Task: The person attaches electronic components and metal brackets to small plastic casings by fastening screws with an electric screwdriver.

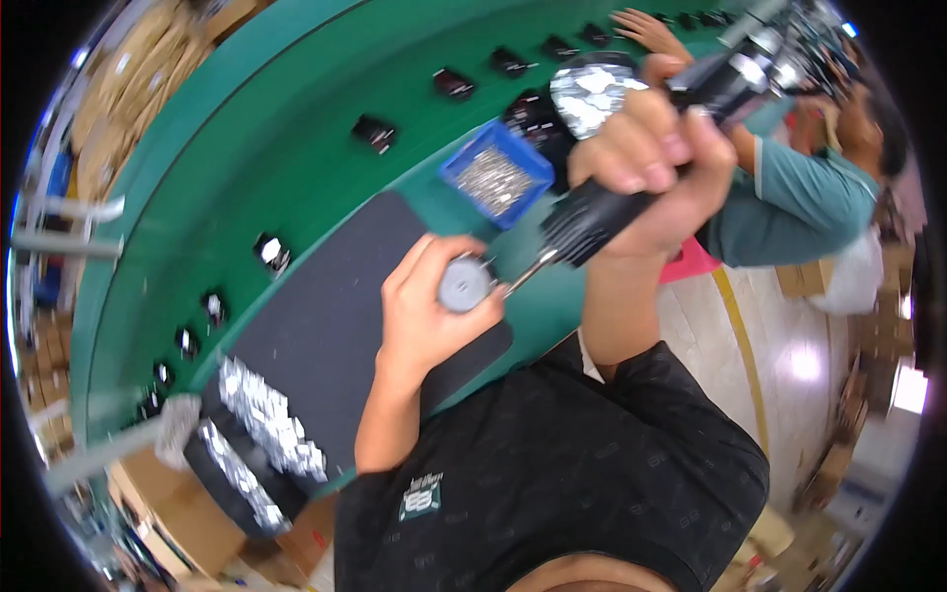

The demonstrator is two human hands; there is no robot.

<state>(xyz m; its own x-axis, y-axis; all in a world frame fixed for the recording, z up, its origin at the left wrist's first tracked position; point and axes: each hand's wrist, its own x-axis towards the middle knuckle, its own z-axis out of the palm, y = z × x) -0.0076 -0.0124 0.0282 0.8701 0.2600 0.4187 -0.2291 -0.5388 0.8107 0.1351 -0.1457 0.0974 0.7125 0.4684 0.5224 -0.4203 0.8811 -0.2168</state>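
Across the green counter (541, 318) lay a dark mat (321, 306), with a green belt (266, 148) curving past its far side. Above the mat's near edge, the left grip (419, 311) was closed around a gray round part (464, 285), thumb and fingers curled about its rim and its flat, disc-like face turned up. Opposite it, the right grip (656, 183) was clamped on a black driver (600, 219), held slanting, the fingers wrapped over its body. Its slim metal bit (531, 273) pointed down and leftward, ending just beside the part and the left fingertips; whether the tip touched the part could not be told, as the picture was blurred there.

Just beyond, a blue bin (542, 170) held a heap of small metal pieces (493, 181). Near it, behind the right forearm's line, sat a rounded pile of shiny silvery pieces (590, 94). Dark parts (375, 133) were strung out along the belt in a spaced row. At the mat's left end lay a strip of silvery bits (271, 416). Farther right, a co-worker's teal sleeve (814, 197) showed above a pale floor (710, 331) with a yellow line (745, 350).
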